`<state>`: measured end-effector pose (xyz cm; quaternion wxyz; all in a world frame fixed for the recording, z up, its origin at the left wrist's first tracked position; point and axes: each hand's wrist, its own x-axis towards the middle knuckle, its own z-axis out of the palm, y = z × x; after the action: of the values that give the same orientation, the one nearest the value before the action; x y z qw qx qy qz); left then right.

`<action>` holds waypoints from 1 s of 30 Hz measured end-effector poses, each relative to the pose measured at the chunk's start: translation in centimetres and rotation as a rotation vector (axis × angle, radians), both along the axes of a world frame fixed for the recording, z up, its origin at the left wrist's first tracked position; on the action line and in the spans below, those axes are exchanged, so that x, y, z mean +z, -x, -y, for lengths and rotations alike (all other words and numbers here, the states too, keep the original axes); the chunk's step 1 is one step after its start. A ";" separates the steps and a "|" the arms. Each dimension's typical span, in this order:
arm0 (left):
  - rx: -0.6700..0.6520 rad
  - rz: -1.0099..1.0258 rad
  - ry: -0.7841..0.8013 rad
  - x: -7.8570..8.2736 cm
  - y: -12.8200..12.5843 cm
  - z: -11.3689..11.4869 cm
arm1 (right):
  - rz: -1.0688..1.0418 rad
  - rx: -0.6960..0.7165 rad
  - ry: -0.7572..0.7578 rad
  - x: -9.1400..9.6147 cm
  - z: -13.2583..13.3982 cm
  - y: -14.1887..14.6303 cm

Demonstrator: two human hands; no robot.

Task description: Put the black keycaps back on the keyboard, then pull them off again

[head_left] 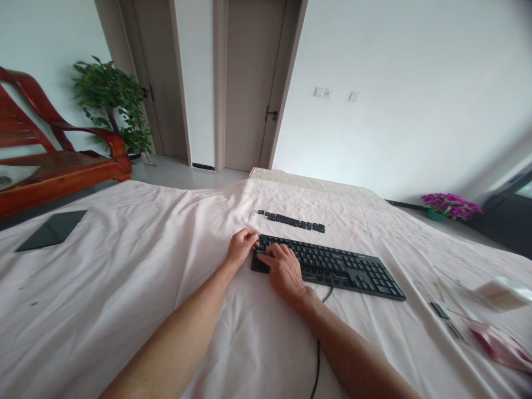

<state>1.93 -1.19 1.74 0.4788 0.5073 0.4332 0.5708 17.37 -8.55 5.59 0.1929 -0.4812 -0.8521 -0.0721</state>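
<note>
A black keyboard [344, 267] lies on a pale pink sheet [137, 277], its cable trailing toward me. My left hand [241, 247] rests at the keyboard's left end with the fingers curled against its corner. My right hand [285, 269] lies on the left part of the keys, fingers bent down onto them; what the fingertips grip, if anything, is hidden. A row of loose black keycaps [293, 220] sits on the sheet just beyond the keyboard.
A dark flat pad [52, 230] lies at the far left of the sheet. A small dark item [439, 310], a white box [502, 292] and a pink bag [499, 342] lie at the right. A red wooden chair [54, 166] stands left.
</note>
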 end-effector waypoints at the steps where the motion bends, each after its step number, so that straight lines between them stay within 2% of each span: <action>1: -0.002 -0.004 -0.005 -0.1 0.0 0.0 | 0.025 0.003 -0.001 0.1 0.0 0.1; 6: -0.003 -0.028 -0.014 -0.1 0.0 0.0 | 0.071 -0.004 0.007 0.4 -0.4 0.6; 16: -0.006 -0.087 -0.012 -0.2 0.6 0.0 | -0.173 -0.079 -0.023 -0.8 -0.6 -0.5; 23: -0.152 -0.320 0.032 1.0 2.3 0.0 | -0.096 -0.039 -0.016 -0.3 -1.2 -1.1; 30: -0.300 -0.458 0.008 0.0 3.2 -1.0 | 0.011 -0.003 -0.058 -0.2 -1.3 -0.9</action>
<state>-1.31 -0.20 1.74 0.4497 0.6796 0.4525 0.3623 18.31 -7.27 5.44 0.2022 -0.4764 -0.8499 -0.0997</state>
